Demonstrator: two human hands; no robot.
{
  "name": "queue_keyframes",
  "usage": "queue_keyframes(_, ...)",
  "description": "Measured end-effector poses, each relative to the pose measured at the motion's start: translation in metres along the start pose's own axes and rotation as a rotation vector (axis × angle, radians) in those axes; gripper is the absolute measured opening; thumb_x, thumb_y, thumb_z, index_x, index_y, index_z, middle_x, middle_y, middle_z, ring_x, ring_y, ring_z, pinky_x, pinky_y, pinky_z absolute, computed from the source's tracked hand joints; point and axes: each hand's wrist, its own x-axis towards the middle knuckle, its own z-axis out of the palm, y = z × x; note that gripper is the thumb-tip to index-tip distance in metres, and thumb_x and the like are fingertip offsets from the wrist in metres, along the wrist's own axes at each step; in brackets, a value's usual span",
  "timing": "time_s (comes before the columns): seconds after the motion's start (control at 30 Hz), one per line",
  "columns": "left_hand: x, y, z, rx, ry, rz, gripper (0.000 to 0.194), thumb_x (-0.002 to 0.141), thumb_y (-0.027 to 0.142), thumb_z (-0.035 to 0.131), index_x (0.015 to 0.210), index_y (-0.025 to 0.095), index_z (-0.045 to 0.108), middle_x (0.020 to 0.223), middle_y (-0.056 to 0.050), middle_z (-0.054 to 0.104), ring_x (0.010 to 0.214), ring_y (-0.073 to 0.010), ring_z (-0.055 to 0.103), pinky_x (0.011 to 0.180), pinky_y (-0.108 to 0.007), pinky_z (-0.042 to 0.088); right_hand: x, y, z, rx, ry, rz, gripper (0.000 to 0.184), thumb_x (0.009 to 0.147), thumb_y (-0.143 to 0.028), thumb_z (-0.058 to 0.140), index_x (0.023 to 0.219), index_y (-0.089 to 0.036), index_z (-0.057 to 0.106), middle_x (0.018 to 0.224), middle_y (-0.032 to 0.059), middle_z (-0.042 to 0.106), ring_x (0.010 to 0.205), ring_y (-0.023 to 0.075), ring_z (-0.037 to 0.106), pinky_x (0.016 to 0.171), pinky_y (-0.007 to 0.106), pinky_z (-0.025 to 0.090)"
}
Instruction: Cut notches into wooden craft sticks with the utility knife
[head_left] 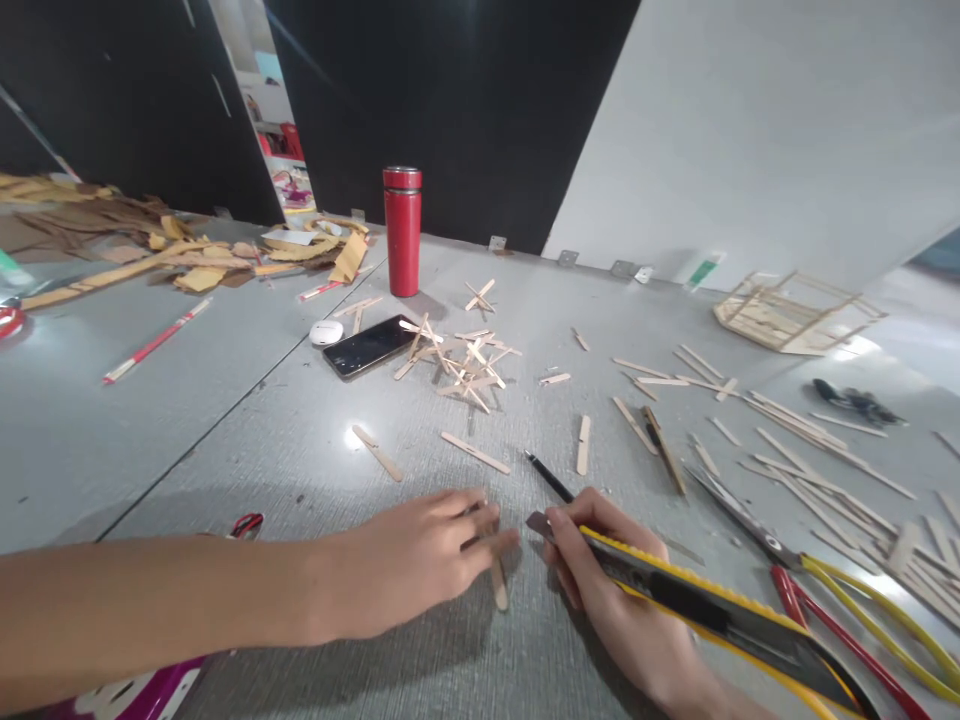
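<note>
My left hand (pixel 424 545) is low over the grey table, thumb and fingers on a wooden craft stick (pixel 500 588) that lies partly hidden under them. My right hand (pixel 615 590) is closed round a yellow and black utility knife (pixel 705 605). Its short blade (pixel 538 524) points left, a little apart from the stick. A black pen (pixel 549 475) extends past the right hand's fingers; whether the hand also grips it I cannot tell. Notched craft sticks (pixel 475 453) lie just beyond the hands, one more (pixel 583 445) to the right.
Behind are a pile of small sticks (pixel 469 370), a phone (pixel 371 346), a white case (pixel 326 332) and a red flask (pixel 403 235). Scissors (pixel 787 560) and many loose sticks (pixel 817 480) lie at right, near a stick frame (pixel 795 315). Cardboard scraps (pixel 202 262) cover the back left.
</note>
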Motion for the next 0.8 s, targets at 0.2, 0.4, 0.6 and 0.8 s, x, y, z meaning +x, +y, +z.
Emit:
queue_keyframes(0.2, 0.001, -0.003, 0.001, -0.091, 0.05, -0.092, 0.028, 0.092, -0.001, 0.058, 0.115, 0.013, 0.066, 0.117, -0.012, 0.071, 0.115, -0.0271, 0.063, 0.101, -0.04, 0.051, -0.001, -0.004, 0.003, 0.078, 0.011, 0.045, 0.033, 0.097, -0.047, 0.064, 0.074, -0.023, 0.058, 0.057, -0.0033, 0.055, 0.049, 0.0111, 0.045, 0.045, 0.024, 0.038)
queue_keyframes(0.4, 0.003, -0.007, -0.003, -0.143, 0.044, -0.102, 0.024, 0.09, -0.003, 0.059, 0.106, 0.014, 0.065, 0.104, -0.01, 0.067, 0.103, -0.0256, 0.062, 0.091, -0.037, 0.053, -0.001, -0.004, 0.005, 0.193, -0.016, 0.068, 0.031, 0.096, -0.049, 0.064, 0.083, -0.022, 0.063, 0.052, -0.0056, 0.052, 0.042, 0.0092, 0.043, 0.038, 0.021, 0.033)
queue_keyframes(0.6, 0.007, -0.01, -0.006, -0.205, 0.029, -0.122, 0.031, 0.086, -0.008, 0.051, 0.104, 0.013, 0.062, 0.099, -0.008, 0.064, 0.097, -0.0235, 0.061, 0.081, -0.033, 0.054, 0.0, -0.006, 0.001, 0.308, -0.162, 0.154, 0.034, 0.093, -0.052, 0.069, 0.101, -0.02, 0.064, 0.057, -0.0063, 0.056, 0.04, 0.009, 0.047, 0.039, 0.022, 0.039)
queue_keyframes(0.8, 0.01, -0.013, -0.001, -0.235, 0.048, -0.118, 0.036, 0.084, -0.009, 0.048, 0.109, 0.013, 0.063, 0.102, -0.009, 0.064, 0.1, -0.024, 0.06, 0.085, -0.034, 0.055, -0.001, 0.0, -0.002, 0.24, -0.217, 0.148, 0.042, 0.103, -0.056, 0.053, 0.083, -0.02, 0.065, 0.043, -0.0053, 0.055, 0.037, 0.0105, 0.048, 0.043, 0.024, 0.042)
